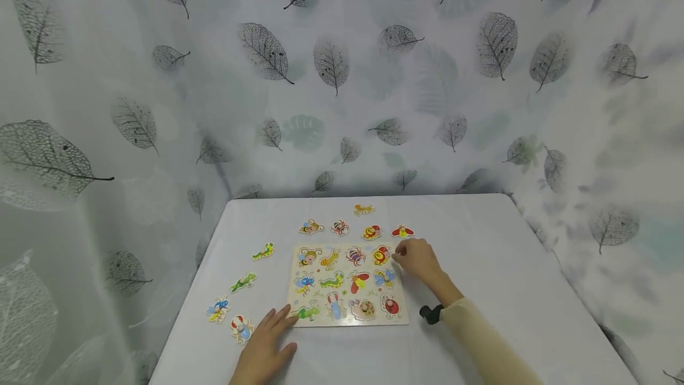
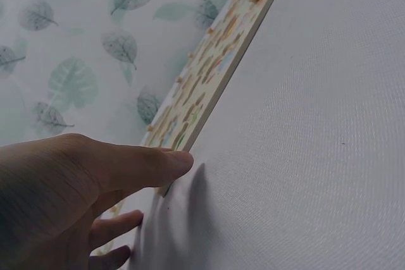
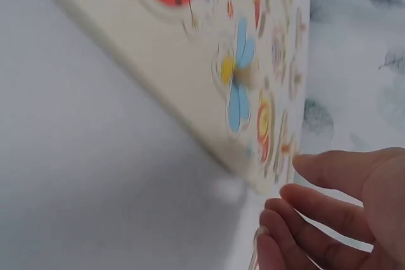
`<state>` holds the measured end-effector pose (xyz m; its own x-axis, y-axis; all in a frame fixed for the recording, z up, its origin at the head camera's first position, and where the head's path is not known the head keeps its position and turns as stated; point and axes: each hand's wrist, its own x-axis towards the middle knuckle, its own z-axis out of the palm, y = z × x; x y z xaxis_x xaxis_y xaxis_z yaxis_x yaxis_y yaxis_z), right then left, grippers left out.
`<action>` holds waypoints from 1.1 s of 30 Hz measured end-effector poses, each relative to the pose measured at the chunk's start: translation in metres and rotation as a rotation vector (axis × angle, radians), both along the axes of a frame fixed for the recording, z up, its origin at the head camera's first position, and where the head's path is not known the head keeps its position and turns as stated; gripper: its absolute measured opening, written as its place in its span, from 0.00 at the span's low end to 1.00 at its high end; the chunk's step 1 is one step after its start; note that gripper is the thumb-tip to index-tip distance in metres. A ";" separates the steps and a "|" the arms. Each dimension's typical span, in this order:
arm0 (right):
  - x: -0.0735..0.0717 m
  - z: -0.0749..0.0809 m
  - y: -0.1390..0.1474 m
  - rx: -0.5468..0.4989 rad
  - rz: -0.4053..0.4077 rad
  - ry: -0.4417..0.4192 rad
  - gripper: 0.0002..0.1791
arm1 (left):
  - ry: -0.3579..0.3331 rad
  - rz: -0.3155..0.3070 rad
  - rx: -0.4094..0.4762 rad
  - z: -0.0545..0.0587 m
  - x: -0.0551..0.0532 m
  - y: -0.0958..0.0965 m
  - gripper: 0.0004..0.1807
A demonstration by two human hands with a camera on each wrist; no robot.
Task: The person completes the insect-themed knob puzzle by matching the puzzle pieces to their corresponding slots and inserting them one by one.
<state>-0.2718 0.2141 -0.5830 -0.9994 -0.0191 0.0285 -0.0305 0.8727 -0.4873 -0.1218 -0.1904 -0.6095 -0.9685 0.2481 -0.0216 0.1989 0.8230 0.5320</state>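
Note:
A wooden peg puzzle board (image 1: 342,302) with printed insects lies on the table. My left hand (image 1: 266,346) is at its near left corner, fingers extended with the fingertips at the edge and the thumb spread apart. In the left wrist view the thumb (image 2: 171,164) overlaps the corner of the board. My right hand (image 1: 419,263) is beside the far right corner, near the butterfly picture (image 1: 382,255). The right wrist view has its thumb (image 3: 329,169) apart from loosely bent fingers, and nothing shows in that gap. The dragonfly piece (image 3: 238,86) bears a knob.
Behind the board lie loose insect pieces: a bee (image 1: 311,227), a spider (image 1: 340,227), a red-winged insect (image 1: 402,231) and others. To its left are a caterpillar (image 1: 263,251), a grasshopper (image 1: 243,281), a blue insect (image 1: 218,310) and a beetle (image 1: 243,330). A leaf-print curtain (image 1: 331,106) surrounds the table.

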 end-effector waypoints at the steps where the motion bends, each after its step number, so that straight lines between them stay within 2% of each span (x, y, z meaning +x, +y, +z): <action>1: -0.005 0.000 0.004 -0.001 -0.012 0.013 0.11 | 0.006 0.004 -0.004 0.000 0.000 0.000 0.29; 7: -0.023 0.000 0.024 -0.014 -0.085 0.002 0.12 | 0.029 0.018 -0.009 0.003 -0.001 0.005 0.29; 14: -0.043 -0.002 0.030 -0.026 -0.093 -0.013 0.19 | 0.015 0.029 -0.009 0.006 0.000 0.004 0.29; 20: -0.060 -0.001 0.031 0.029 -0.070 -0.069 0.25 | 0.019 0.025 0.015 0.005 0.003 0.003 0.29; 28: -0.072 0.002 0.031 0.062 -0.015 -0.068 0.16 | 0.019 0.030 0.012 0.001 0.001 0.003 0.28; 33: -0.077 0.000 0.030 0.060 -0.010 -0.057 0.11 | 0.018 0.025 0.012 0.000 0.000 0.001 0.28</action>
<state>-0.3490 0.2440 -0.5828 -0.9995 -0.0090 -0.0293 0.0046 0.9007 -0.4345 -0.1220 -0.1891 -0.6099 -0.9747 0.2237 -0.0017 0.1877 0.8216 0.5382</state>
